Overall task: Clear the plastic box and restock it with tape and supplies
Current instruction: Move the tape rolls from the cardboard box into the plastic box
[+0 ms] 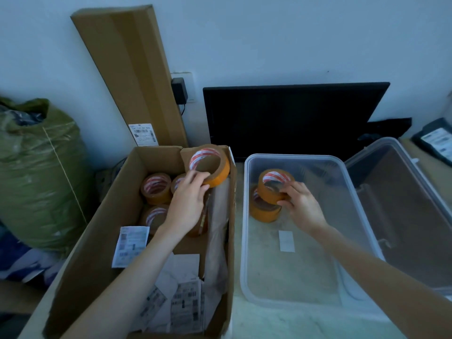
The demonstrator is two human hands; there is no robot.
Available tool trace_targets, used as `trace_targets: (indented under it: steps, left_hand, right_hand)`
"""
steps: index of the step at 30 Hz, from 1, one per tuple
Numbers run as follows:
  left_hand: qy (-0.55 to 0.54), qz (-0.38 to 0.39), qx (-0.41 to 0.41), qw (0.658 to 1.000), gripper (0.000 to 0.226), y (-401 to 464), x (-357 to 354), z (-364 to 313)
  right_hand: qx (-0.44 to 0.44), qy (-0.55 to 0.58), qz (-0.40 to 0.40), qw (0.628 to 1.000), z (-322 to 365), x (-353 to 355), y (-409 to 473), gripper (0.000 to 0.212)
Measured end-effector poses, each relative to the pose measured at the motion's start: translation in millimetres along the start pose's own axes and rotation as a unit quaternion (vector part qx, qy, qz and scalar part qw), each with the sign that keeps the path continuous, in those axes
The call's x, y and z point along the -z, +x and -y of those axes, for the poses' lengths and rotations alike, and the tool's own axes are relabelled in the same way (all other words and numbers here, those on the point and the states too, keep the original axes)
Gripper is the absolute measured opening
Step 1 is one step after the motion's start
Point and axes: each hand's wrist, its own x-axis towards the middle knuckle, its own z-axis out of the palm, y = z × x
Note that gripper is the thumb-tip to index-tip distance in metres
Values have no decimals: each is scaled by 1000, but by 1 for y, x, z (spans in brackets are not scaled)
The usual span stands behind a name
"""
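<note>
Tape is showing in both hands. The left hand (189,200) is gripping an orange roll (210,165) by its lower rim, fingers (195,178) curled around the edge, and is holding it tilted on edge above the far right corner of the cardboard box (102,231). Under that hand more rolls (155,188) are lying in the far end of the cardboard box, and the near end is holding loose printed labels (182,303) and a strip of pale paper along the right wall.

The right hand (302,204) is reaching into the plastic box (291,302), which is sitting on the table (269,324) just right of the cardboard box. Its fingers are clamping the near side of a second roll (275,185), thumb below and fingertips on top. That roll is resting on a third roll (265,211), the two forming a short stack in the far left corner of the plastic box. A small white sticker (286,241) is showing on the floor of the plastic box, near the stack.

A clear lid or second tub (403,216) is lying beside the plastic box on the right; which it is cannot be told. A black monitor (293,116) is leaning against the wall behind the plastic box. A long flat carton (127,74) with a shipping label is standing tilted against the wall behind the cardboard box, beside a black plug (179,90) in a wall socket. A bulging green sack (36,172) is sitting at far left.
</note>
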Motion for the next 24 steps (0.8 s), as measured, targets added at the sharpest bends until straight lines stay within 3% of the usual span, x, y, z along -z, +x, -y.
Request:
trace_targets:
  steps: [5,14,19,24]
  left_hand:
    - [-14,-12,-7,1000,31,1,0,-14]
    - [2,7,1,1000,32,-1,-2,-14]
    - [10,23,-3,1000,33,0,-5,-16]
    - [33,40,-51,997,31,1,-6,-23]
  right_hand:
    - [-60,-32,43,997,-8,-20,0,24]
    - [39,-95,62,993,1,-31,-1,25]
    - [3,-65,117,991,0,-28,1,34]
    - [-9,20,28,999,4,-5,5,39]
